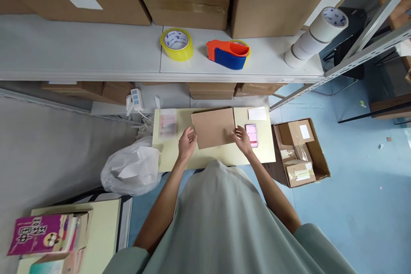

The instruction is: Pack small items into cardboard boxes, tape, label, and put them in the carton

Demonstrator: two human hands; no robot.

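A brown cardboard box (214, 127), seen from above with its plain face up, is slightly tilted over the pale yellow table (208, 156). My left hand (188, 142) is closed at its left edge, fingers curled. On the right edge, my right hand (241, 140) grips with the thumb lying over the face. Just right of that hand lies a phone (251, 135) with a lit pink screen. White paper slips (257, 114) rest behind the phone. A clear plastic sheet or bag (168, 123) lies at the table's left end.
Overhead, a white shelf (122, 51) carries large cartons, yellow tape (176, 44), an orange-and-blue tape dispenser (228, 53) and stacked white rolls (316, 36). An open carton (317, 154) of small boxes stands right. Left are a white plastic bag (131, 167) and purple books (38, 234).
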